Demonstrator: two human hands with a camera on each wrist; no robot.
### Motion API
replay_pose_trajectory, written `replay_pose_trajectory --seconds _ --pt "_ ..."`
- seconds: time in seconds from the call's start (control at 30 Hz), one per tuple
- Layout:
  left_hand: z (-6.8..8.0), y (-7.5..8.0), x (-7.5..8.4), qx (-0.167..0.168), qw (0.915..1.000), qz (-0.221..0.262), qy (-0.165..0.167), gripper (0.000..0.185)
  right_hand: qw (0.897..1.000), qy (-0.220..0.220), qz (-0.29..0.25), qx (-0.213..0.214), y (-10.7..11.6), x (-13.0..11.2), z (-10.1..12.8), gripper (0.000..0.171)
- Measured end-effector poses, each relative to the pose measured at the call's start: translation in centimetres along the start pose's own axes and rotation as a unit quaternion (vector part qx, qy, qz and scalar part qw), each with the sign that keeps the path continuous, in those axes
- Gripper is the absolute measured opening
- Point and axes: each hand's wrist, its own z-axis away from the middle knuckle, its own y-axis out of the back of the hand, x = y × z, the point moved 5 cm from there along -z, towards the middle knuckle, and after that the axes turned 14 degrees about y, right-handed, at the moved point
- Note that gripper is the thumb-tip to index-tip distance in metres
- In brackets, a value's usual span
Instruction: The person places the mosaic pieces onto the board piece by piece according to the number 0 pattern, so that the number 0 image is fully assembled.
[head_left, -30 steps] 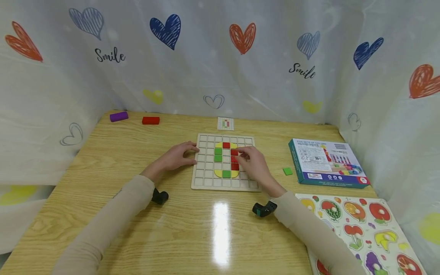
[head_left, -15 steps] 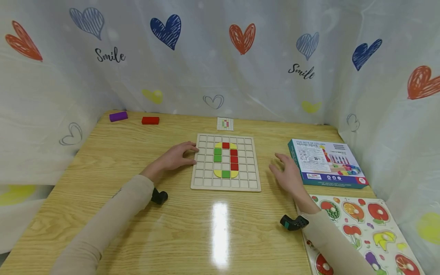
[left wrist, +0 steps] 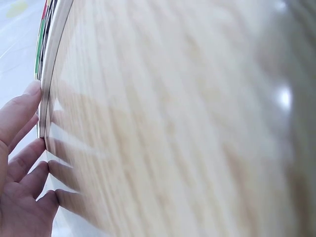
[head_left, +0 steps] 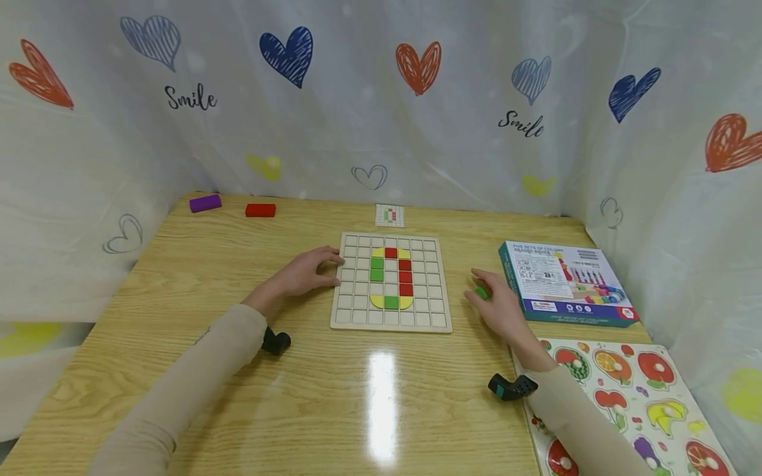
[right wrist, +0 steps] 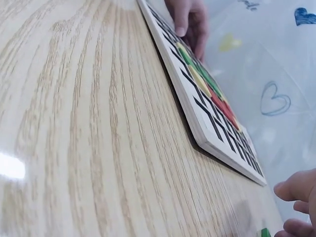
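Green tile (head_left: 481, 291) sits under right hand's (head_left: 499, 307) fingertips, pinched, w/ grid board (head_left: 391, 322) off to its left; left hand (head_left: 303, 272) spread flat, touching board's far edge.

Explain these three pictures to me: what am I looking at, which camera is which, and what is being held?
No machine here: a person works with two bare hands. The wide picture comes from a head camera; the two tilted close-ups come from cameras on each wrist. The left hand rests on the edge of a wooden grid board partly filled with coloured tiles. The right hand has a grip on a small green tile beside a blue toy box. A fruit puzzle lies on the wooden table.
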Motion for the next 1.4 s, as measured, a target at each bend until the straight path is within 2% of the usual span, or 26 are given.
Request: replay_pose_trajectory --seconds 0.23,0.57,0.73,1.0,1.4 --pt "0.0 -0.1 -0.1 -0.001 1.0 0.004 0.0 0.046 1.0 0.006 -0.022 0.002 -0.2 0.1 -0.3 0.05" --pt "0.0 -0.1 -0.1 0.001 1.0 0.004 0.0 0.046 0.999 -0.003 0.038 -0.032 0.7 0.7 0.4 0.055" --pt "-0.1 0.0 -0.1 0.0 1.0 0.002 0.003 0.046 0.998 0.008 0.052 -0.028 0.9 0.7 0.6 0.05" --pt "-0.1 0.0 -0.1 -0.003 1.0 0.0 0.004 0.047 0.998 0.017 0.05 -0.021 0.9 0.9 0.5 0.038" --pt "-0.1 0.0 -0.2 -0.002 1.0 0.0 0.002 0.047 0.999 0.0 0.031 -0.023 0.9 1.1 0.1 0.042"
